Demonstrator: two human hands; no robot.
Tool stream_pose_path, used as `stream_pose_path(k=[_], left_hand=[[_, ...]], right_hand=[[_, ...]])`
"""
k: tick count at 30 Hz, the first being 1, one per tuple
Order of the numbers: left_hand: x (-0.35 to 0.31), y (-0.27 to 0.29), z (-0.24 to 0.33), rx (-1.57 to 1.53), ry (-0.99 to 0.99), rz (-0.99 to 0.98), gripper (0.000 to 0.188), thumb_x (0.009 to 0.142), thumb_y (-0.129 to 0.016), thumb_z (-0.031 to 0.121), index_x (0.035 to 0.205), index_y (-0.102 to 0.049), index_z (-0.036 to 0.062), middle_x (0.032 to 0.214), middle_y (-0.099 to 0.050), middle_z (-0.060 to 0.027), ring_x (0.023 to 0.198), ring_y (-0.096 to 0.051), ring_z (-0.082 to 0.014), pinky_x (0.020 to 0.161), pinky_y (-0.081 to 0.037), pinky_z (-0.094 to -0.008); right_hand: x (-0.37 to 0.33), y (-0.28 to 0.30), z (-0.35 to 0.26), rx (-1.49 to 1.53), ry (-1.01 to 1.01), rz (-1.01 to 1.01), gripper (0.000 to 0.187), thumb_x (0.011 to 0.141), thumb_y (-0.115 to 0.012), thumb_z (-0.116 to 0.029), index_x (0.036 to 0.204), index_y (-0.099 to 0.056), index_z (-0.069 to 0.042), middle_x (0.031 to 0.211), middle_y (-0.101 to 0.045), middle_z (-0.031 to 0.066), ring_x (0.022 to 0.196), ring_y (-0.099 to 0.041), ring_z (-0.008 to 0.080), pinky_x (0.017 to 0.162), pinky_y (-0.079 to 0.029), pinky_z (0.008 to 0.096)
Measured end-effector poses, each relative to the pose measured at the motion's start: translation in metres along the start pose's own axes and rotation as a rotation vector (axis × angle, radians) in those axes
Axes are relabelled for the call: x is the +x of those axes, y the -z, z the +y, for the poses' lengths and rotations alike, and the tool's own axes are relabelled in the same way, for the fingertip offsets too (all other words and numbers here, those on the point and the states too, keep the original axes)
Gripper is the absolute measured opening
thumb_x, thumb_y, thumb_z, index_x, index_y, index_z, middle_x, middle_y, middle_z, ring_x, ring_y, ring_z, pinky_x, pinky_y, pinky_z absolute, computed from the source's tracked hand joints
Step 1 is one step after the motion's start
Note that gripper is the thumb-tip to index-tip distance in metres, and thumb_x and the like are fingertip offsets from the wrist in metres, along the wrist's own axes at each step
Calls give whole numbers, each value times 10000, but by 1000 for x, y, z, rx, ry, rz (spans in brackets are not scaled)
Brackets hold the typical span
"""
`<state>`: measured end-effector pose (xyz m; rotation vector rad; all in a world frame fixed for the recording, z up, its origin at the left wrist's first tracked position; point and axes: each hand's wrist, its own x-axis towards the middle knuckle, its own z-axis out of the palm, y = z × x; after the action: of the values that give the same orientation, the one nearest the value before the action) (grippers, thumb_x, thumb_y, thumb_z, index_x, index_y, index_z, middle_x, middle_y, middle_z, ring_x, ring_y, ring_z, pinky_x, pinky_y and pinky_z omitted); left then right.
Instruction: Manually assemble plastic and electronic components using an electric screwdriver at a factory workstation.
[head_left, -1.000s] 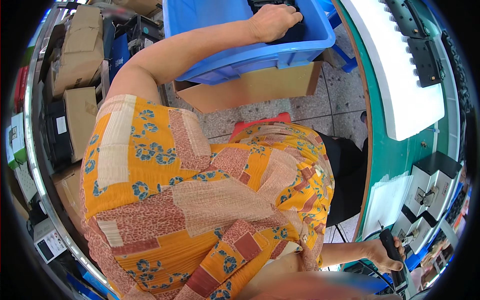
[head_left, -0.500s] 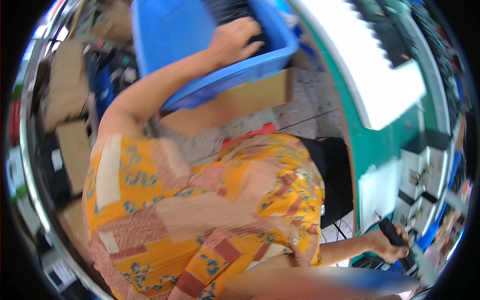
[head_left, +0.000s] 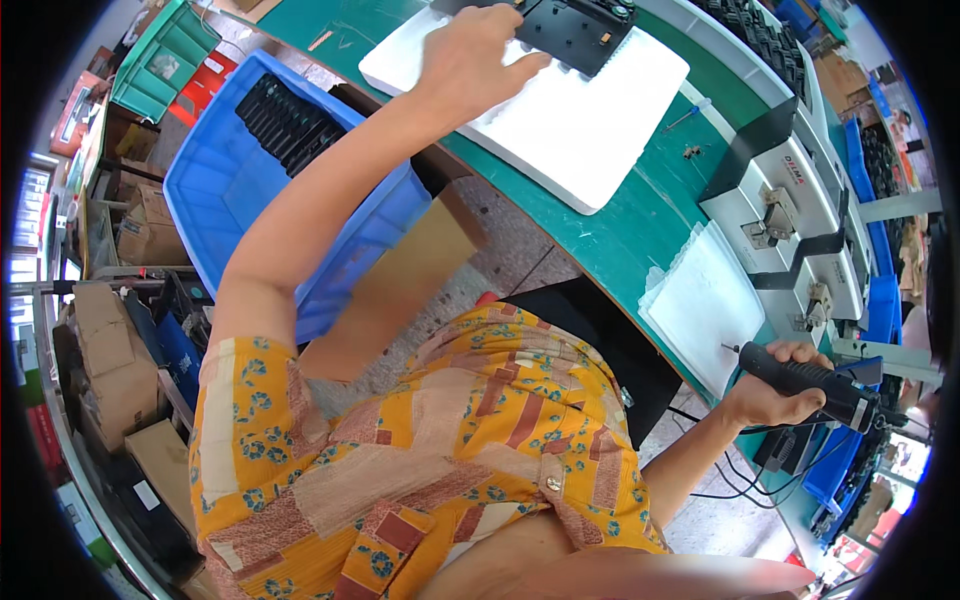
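Two hands work well apart over a green tabletop point(head_left: 640, 215). Left hand point(head_left: 470, 55) reaches up to a white foam pad point(head_left: 590, 130) lying on the tabletop, its fingers curled down and closed on the near edge of a flat black part point(head_left: 570, 30) that rests on the pad's far side — the thumb is hidden, so how tight the hold is I cannot tell. Right hand point(head_left: 775, 385) is wrapped shut around a black electric screwdriver point(head_left: 805, 380), fingers over the top of its body, its thin tip pointing toward a white sheet point(head_left: 705, 300) at the tabletop's near edge, with a cable trailing down below the wrist. Beyond the sheet stand grey-white fixtures point(head_left: 790, 195). Under the left arm sits a blue bin point(head_left: 240, 190) holding a row of black parts point(head_left: 285, 125), beside the tabletop. Cardboard boxes point(head_left: 105, 345) stack at the far left.
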<state>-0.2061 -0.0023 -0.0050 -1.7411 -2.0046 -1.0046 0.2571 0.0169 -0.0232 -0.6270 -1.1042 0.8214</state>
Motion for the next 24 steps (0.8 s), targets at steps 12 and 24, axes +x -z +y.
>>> stream_pose_path(k=[12, 24], left_hand=[[69, -50, 45, 315, 143, -166, 895, 736, -778, 666, 1130, -603, -117, 1061, -684, -256, 1108, -628, -417, 929, -540, -459], [92, -58, 43, 364, 286, -327, 1044, 653, -813, 682, 1282, -560, -111, 1262, -621, -286, 1218, -575, -428, 1002, -513, -457]], right_hand=[[-2, 7, 5, 56, 13, -9, 678, 849, -745, -609, 1193, -544, -60, 916, -555, 91, 784, -578, 216, 685, -514, 350], [-3, 11, 7, 129, 9, -37, 713, 836, -757, -598, 1244, -553, -50, 952, -565, 105, 789, -577, 223, 709, -511, 361]])
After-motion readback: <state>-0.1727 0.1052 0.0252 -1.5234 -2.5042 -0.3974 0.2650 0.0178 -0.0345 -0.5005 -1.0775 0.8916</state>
